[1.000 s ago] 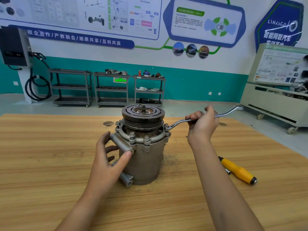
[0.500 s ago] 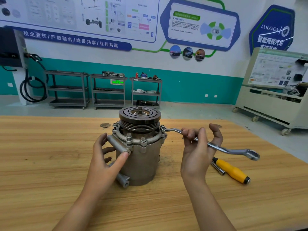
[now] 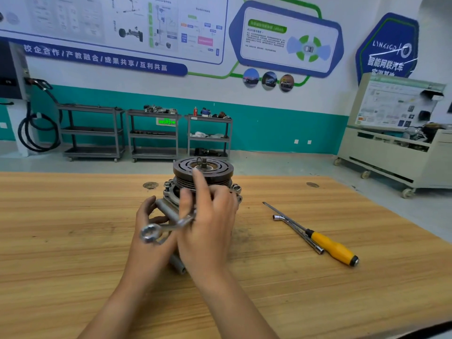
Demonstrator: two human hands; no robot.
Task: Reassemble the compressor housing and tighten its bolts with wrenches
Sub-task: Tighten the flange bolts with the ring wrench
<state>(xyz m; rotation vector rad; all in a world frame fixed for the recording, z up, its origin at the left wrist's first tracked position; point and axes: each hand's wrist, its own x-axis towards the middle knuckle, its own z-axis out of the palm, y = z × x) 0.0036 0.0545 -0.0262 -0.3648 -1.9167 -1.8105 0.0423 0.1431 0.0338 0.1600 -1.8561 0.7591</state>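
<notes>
- Compressor (image 3: 203, 168): upright at mid-tabletop, grooved pulley on top; its body is largely hidden behind both hands.
- Flange bolts (image 3: 167, 185): two show, one at either side below the compressor's pulley; the rest are covered.
- Right hand (image 3: 210, 228): directly in front of the compressor, fingers pinching the wrench shaft, index finger raised against the pulley; blurred.
- Wrench (image 3: 166, 227): held across the compressor's front, ring end out to its left and over the left hand.
- Left hand (image 3: 146, 223): fingers curled round the compressor's left side beside the side tube, partly screened by the wrench.
- Screwdriver (image 3: 333, 248): yellow handle, lying flat right of the compressor, well apart, tip pointing away from the person.
- Socket tool (image 3: 297, 234): slim, bent at one end, lying just beside the screwdriver shaft.
- Tabletop (image 3: 73, 241): pale wood grain, with dark smudges at the compressor's base.
- Three grey shelf carts (image 3: 154, 135): on the floor behind the compressor, against the wall, small parts on top.
- Training stand (image 3: 391, 143): on casters, behind and right of the compressor.
- Coiled black cable (image 3: 39, 133): far left behind the compressor.
- Wall (image 3: 269, 118): teal band below, white with printed posters above.
</notes>
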